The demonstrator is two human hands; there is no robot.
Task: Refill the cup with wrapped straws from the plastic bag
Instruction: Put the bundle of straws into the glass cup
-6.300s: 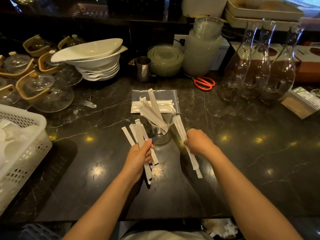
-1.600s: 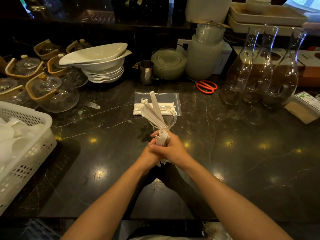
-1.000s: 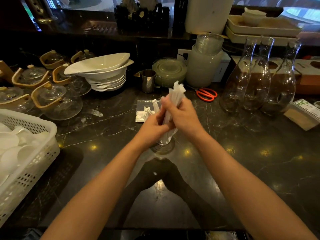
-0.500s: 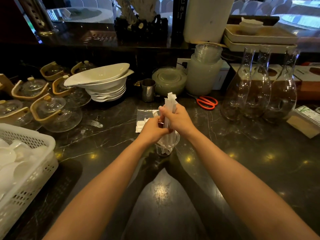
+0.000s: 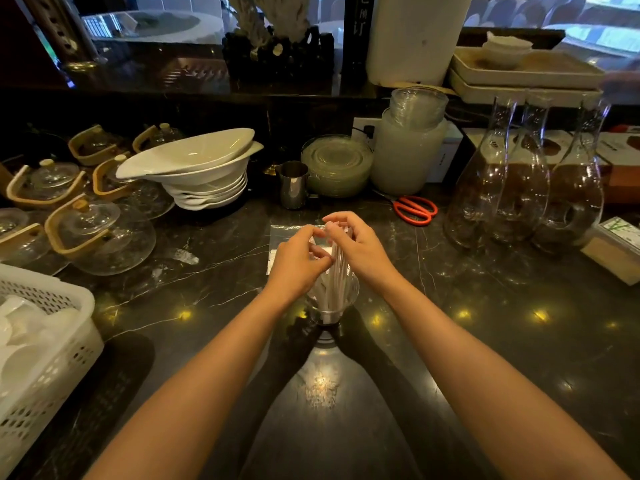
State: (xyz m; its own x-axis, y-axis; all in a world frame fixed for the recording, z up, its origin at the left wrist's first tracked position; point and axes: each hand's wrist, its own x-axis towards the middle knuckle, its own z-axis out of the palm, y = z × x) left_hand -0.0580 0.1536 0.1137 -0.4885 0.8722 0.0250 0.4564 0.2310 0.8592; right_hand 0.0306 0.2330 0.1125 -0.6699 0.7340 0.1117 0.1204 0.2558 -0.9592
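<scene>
A dark marble counter (image 5: 519, 341) fills the view. Taking the cup (image 5: 332, 303) at its middle as the mark: a white basket (image 5: 52, 344) sits far to the cup's left at the near edge, three glass carafes (image 5: 526, 188) stand well to its right and farther back, and stacked white bowls (image 5: 201, 171) lie behind it to the left. Red scissors (image 5: 415, 210) lie behind the cup to the right. The plastic bag (image 5: 294, 232) lies flat just behind the cup, partly hidden by the hands. The clear cup stands upright with wrapped straws (image 5: 337, 275) standing in it. The left hand (image 5: 298, 263) and right hand (image 5: 360, 247) meet over the straw tops, fingers curled around them; whether they pinch the straws or only steady them is hard to tell.
</scene>
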